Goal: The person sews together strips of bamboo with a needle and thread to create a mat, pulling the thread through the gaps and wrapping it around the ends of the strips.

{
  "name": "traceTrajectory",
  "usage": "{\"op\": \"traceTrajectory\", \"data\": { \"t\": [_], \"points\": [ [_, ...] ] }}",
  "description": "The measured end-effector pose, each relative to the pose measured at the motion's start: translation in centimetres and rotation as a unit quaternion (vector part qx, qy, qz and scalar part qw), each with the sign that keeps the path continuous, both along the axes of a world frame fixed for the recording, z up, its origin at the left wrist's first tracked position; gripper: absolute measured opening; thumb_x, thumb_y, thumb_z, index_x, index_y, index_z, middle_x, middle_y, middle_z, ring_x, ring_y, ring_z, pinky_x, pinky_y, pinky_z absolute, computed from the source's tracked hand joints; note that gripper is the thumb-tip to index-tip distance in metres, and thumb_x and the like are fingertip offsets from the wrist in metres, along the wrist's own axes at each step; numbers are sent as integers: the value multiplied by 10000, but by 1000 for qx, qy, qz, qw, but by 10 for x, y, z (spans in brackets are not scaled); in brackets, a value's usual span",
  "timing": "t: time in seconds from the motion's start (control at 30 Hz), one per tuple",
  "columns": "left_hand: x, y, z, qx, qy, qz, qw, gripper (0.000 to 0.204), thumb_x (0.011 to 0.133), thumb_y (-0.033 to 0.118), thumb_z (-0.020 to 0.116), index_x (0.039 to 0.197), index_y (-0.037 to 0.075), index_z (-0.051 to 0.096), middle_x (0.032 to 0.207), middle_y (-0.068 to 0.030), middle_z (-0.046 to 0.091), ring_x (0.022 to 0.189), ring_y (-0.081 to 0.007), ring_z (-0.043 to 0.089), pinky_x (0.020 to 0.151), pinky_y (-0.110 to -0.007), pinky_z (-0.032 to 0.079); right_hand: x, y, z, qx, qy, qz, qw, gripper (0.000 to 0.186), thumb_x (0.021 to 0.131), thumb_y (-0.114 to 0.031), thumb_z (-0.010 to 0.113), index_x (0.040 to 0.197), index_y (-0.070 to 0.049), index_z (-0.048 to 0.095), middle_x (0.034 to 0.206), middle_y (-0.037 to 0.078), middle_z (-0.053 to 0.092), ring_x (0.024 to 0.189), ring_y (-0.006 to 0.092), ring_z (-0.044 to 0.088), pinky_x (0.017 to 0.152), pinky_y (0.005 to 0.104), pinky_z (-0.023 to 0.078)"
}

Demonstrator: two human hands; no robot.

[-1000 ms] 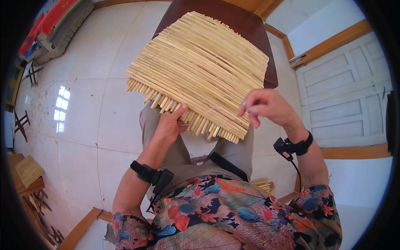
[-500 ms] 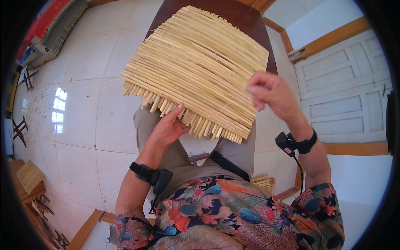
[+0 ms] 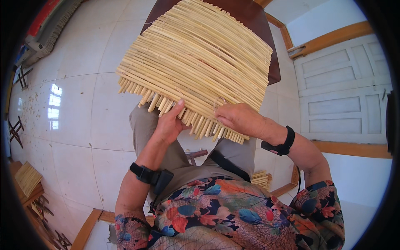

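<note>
A mat of pale straw-coloured sticks (image 3: 196, 58), laid side by side and stitched with thin thread, lies tilted over my knees and a dark red-brown tabletop (image 3: 273, 74). Along its near edge, stick ends of uneven length jut out in a second layer. My left hand (image 3: 168, 127) grips this edge, thumb on top and the fingers hidden underneath. On the mat's near right part, the fingers of my right hand (image 3: 241, 120) are pinched together. A small loop of pale thread (image 3: 219, 99) rises from the mat at those fingertips; any needle there is hidden.
A bundle of sticks (image 3: 261, 180) lies on the floor by my right hip. At lower left, another stick mat (image 3: 28, 179) rests on a wooden stool or bench. Folding stools (image 3: 16, 131) stand far left; a white panelled door (image 3: 341, 91) is at right. Scraps dot the tiles.
My right hand has come down and left from beside the mat's right edge onto its near part. A thread loop now shows at its fingers. My left hand keeps its hold.
</note>
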State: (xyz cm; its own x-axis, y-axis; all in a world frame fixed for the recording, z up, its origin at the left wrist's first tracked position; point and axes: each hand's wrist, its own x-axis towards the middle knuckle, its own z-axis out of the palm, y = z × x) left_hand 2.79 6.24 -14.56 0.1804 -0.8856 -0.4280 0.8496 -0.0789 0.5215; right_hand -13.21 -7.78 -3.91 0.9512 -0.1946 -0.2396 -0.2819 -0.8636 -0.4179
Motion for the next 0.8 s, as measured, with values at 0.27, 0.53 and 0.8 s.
{"op": "traceTrajectory", "data": {
  "t": [0.27, 0.53, 0.8],
  "points": [
    [-3, 3, 9, -11, 3, 19, 1000, 488, 944, 329, 493, 1333, 57, 382, 1246, -114, 530, 1103, -249, 568, 814, -460, 542, -6, 1, 20, 146, -56, -196, 968, 79, 834, -127, 579, 863, -54, 569, 746, 121, 593, 723, 302, 587, 636, 378, 470],
    [0, 17, 5, -112, -8, -16, 994, 514, 964, 411, 415, 1335, 55, 382, 1239, -104, 537, 1070, -242, 584, 801, -430, 545, -35, 20, -5, 8, -153, -89, 984, 40, 848, -38, 562, 882, -25, 545, 1063, 120, 600, 1030, 261, 557, 861, 305, 438],
    [3, 18, 17, -413, -70, -96, 903, 602, 972, 465, 344, 1232, -71, 432, 1127, -217, 590, 1053, -315, 594, 858, -408, 500, -70, 55, 34, 39, -167, -138, 975, 50, 902, -63, 522, 926, -22, 540, 1234, 126, 558, 1055, 172, 551, 864, 285, 433]
  ]
}}
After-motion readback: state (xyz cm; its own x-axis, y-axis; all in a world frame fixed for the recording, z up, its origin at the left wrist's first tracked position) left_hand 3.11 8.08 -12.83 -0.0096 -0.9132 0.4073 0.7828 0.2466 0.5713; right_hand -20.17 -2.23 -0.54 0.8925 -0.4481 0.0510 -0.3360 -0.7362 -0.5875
